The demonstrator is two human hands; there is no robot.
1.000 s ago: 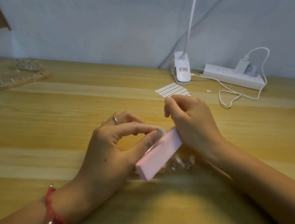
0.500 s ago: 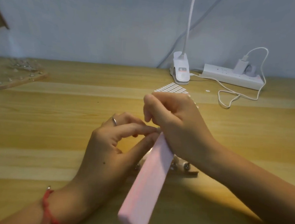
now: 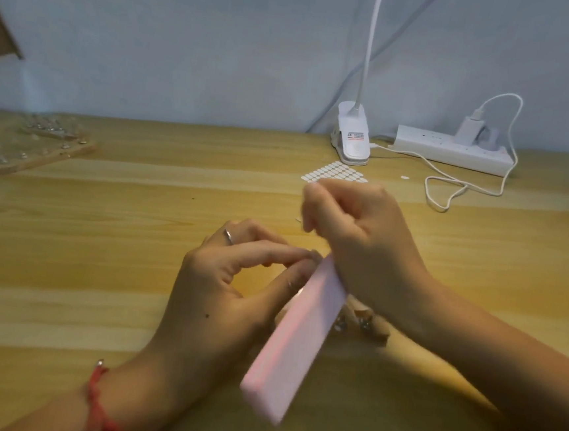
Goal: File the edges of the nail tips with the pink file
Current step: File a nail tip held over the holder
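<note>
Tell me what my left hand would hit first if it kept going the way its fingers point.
Most likely the pink file. The left hand points right, its fingertips already at the file's upper end, with the right hand close behind it. Depth is blurred, so contact is uncertain.

A wooden desk (image 3: 103, 227) meets a pale blue-grey wall (image 3: 188, 42); a white clip lamp (image 3: 353, 142) stands at the back.
</note>
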